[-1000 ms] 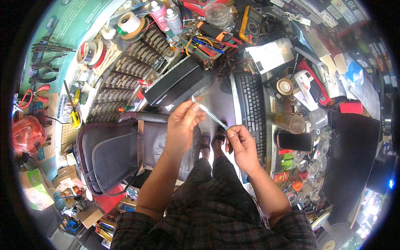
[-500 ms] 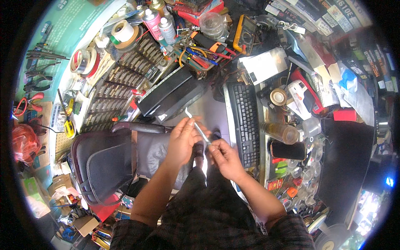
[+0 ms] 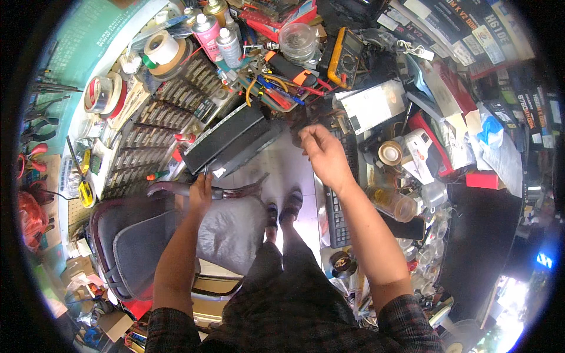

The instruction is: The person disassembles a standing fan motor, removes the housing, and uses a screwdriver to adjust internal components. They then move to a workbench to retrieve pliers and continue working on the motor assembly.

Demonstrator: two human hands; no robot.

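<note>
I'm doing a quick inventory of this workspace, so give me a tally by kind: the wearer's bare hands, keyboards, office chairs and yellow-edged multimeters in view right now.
Bare hands: 2 (left hand, right hand)
Keyboard, partly hidden: 1
Office chair: 1
Multimeter: 1
Total: 5

I make out pale lettering [image 3: 108, 34] near the right edge of the green mat [image 3: 88, 54], and white and orange characters [image 3: 461, 19], plus white labels [image 3: 487, 40], on stacked dark boxes [image 3: 444, 35].
</note>
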